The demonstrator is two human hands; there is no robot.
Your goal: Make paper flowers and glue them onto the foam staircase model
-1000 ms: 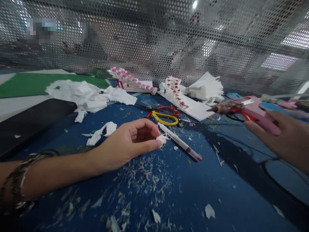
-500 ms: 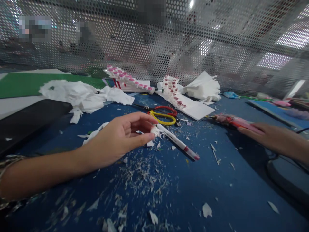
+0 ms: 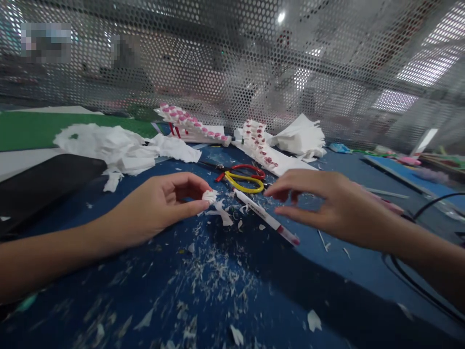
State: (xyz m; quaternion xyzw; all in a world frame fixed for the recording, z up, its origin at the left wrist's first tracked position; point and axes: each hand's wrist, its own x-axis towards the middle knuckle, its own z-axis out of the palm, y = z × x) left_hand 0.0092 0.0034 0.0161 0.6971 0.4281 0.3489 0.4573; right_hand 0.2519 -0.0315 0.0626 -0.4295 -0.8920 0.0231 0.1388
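My left hand (image 3: pixel 160 206) pinches a small, white, ruffled piece (image 3: pixel 209 196) between thumb and fingertips, just above the littered table. My right hand (image 3: pixel 319 203) is apart from it, with thumb and fingers spread and nothing between them. It hovers to the right of a white marker (image 3: pixel 259 211) with a dark red end. Behind the marker lie scissors with red and yellow handles (image 3: pixel 245 184). A pink corded tool (image 3: pixel 387 202) is mostly hidden behind my right hand. White scraps (image 3: pixel 222 213) lie by the held piece.
Paper shavings cover the blue table (image 3: pixel 290 271). A black phone-like slab (image 3: pixel 54 182) and crumpled white tissue (image 3: pixel 109 145) lie left. At the back stand white strips with pink dots (image 3: pixel 192 123) and dark red dots (image 3: pixel 257 140), before a perforated metal screen (image 3: pixel 203 63). A black cable (image 3: pixel 417 286) runs right.
My right hand has let go of the pink corded tool and moved left toward the marker, opening. My left hand, still pinching the white piece, has shifted slightly left.
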